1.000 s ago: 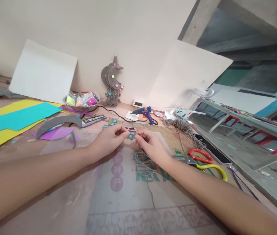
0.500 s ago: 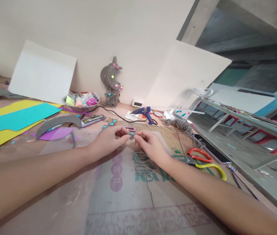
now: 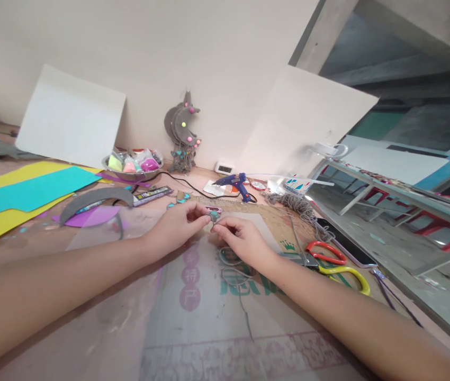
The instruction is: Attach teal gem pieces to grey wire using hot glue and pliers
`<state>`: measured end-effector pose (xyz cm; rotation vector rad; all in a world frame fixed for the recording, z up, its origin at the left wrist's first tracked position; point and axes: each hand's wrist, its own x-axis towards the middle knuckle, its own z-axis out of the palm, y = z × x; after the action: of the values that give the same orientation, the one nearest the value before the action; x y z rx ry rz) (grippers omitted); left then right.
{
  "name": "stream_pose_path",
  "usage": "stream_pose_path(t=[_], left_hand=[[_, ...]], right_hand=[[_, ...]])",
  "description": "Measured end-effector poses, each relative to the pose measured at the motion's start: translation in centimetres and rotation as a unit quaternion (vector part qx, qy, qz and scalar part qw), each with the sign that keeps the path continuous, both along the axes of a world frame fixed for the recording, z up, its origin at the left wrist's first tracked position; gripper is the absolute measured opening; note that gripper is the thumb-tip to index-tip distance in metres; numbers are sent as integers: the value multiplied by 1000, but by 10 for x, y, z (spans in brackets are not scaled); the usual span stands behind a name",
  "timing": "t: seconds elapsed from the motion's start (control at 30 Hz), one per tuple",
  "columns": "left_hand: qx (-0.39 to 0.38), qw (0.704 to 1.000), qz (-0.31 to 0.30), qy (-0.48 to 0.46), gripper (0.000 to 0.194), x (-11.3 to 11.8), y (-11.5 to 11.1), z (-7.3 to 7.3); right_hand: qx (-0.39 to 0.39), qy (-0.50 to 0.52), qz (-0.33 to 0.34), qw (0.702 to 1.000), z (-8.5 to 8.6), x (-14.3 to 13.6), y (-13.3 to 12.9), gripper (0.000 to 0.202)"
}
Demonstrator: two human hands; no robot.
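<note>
A tiny teal and grey piece (image 3: 214, 215) is held over the work surface, between my two hands. My left hand (image 3: 181, 225) pinches it from the left with thumb and forefinger. At its lower right, the fingertips of my right hand (image 3: 243, 238) are closed at its edge, and thin grey cord (image 3: 235, 260) loops below them onto the plastic-covered cardboard (image 3: 197, 333). Several small teal pieces (image 3: 181, 198) lie just behind my left hand.
Behind are a blue glue gun (image 3: 237, 183), a metal bowl of colored clay (image 3: 132, 173) and a hanging moon ornament (image 3: 184, 127). On the right are scissors (image 3: 344, 272), grey yarn (image 3: 298, 209) and a phone (image 3: 344, 243). Teal foam (image 3: 38, 191) lies left.
My right hand has moved slightly down and left, its fingertips now below the small piece, which shows more. The view has shifted slightly.
</note>
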<state>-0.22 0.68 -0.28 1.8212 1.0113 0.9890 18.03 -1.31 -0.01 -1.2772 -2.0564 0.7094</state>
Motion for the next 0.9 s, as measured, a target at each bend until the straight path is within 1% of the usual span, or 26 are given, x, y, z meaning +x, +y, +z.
stream_pose_path(t=[0.07,0.17,0.23,0.33,0.4,0.47,0.57,0.67,0.8,0.9], left_hand=[[3,1000,-1,-1,19,0,1,-1],[23,1000,1,-2,18,-1,2,-1],[21,1000,5,-3,17,-1,2,-1],[13,1000,13,-5,15,0,2,-1],[7,1000,15,-6,15,0,3,-2],[-7,1000,13,-5,16,0,4,-4],[-15,1000,11,-8,15,0,4,-5],[-17,1000,9,-18,11,0,3,-3],[-48,999,7,-23,11,0,0,1],[-49,999,11,-21,11,1,-1,2]], right_hand=[[24,-37,6,999,0,2,1,30],[91,-74,-8,993,6,7,2,22],[121,-89,-28,988,13,12,4,22],[141,-118,-56,981,28,21,8,21],[158,-128,-77,976,36,29,15,19],[167,-128,-96,973,40,41,26,17],[164,-122,-126,971,36,64,47,21],[159,-91,-161,970,25,85,66,33],[122,-89,-145,978,15,96,82,51],[95,-92,-131,983,13,95,96,56]])
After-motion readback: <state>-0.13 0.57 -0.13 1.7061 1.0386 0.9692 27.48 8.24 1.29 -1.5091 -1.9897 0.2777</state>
